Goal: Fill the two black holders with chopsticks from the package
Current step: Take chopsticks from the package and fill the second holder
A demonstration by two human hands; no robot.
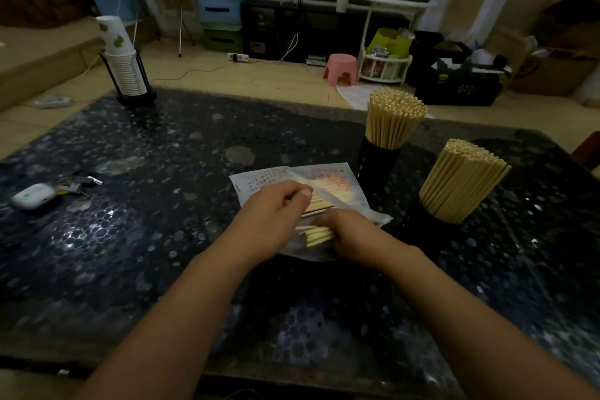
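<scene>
Both forearms stretched over the dark tabletop (130, 237), last chopsticks being dug out.

Left hand (276, 214) is pinched on the package (259, 183); a small bundle of chopsticks (316, 234) is clamped in the right hand's (352, 234) grip. Both holders (376, 162), (418, 224) look crammed, so the leaning one could easily be tipped.

Black holders (378, 161), pale chopsticks (394, 118), speckled table (162, 204)

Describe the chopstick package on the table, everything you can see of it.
The package is a flat, thin plastic bag, white with red print, lying open on the dark table just left of the two black holders. Pale wooden chopsticks show at its near end. The left hand pinches its upper film; the right hand grips a bundle of those chopsticks.
</scene>
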